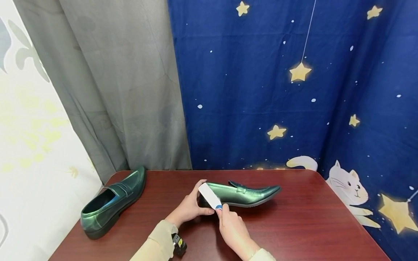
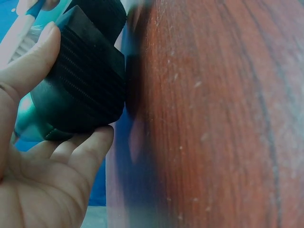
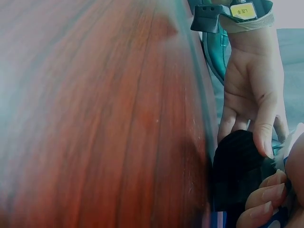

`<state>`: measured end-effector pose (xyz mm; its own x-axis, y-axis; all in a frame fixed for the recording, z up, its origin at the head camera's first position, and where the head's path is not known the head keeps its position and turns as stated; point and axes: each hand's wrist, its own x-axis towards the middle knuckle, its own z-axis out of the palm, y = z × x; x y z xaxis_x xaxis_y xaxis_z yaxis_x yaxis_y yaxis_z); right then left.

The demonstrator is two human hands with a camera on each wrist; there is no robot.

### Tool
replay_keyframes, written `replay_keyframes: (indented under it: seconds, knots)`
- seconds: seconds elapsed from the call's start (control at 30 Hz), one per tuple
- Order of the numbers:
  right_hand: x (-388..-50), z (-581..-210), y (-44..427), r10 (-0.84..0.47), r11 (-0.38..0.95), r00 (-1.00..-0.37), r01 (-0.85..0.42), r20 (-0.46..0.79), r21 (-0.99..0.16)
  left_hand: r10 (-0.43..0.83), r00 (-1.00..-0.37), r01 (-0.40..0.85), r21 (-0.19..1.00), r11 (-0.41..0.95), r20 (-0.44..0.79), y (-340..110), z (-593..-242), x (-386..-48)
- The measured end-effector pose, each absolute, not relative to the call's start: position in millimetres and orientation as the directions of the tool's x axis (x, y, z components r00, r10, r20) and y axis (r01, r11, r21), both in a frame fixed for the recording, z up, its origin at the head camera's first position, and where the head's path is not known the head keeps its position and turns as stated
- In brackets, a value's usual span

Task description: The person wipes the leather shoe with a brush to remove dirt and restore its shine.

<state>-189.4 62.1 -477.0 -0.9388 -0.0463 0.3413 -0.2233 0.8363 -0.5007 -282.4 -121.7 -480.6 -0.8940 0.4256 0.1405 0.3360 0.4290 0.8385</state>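
Note:
A green loafer [image 1: 251, 195] lies toe to the right near the middle of the table, its black heel [image 2: 85, 80] turned toward the left wrist camera. My left hand [image 1: 192, 207] grips it around the heel, thumb on the near side and fingers behind. In my right hand [image 1: 234, 226] is a white brush [image 1: 210, 195] with a blue part by the fingers. Pale bristles [image 2: 26, 42] show in the left wrist view, against the shoe's side near the heel. Whether the loafer's heel touches the table cannot be told.
The matching green loafer [image 1: 112, 204] stands at the table's left side, toe pointing away. Beneath everything is a reddish-brown wooden table [image 1: 310, 224]. Behind it hang a grey curtain [image 1: 137, 90] and a blue star-patterned curtain [image 1: 241, 90].

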Motion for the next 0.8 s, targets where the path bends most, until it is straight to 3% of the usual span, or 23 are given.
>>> replay_keyframes:
  seconds: [0.37,0.8]
  knots:
    - [-186,-475,74,0.002,0.849,-0.948,-0.166,0.317,-0.502,0.444,-0.889,0.273,0.909,0.314,0.114,-120,-483,-284]
    - [-184,-475,97,0.033,0.868,-0.934,-0.149,0.355,-0.473,0.444,-0.890,0.261,0.914,0.310,0.103,-119,-481,-285]
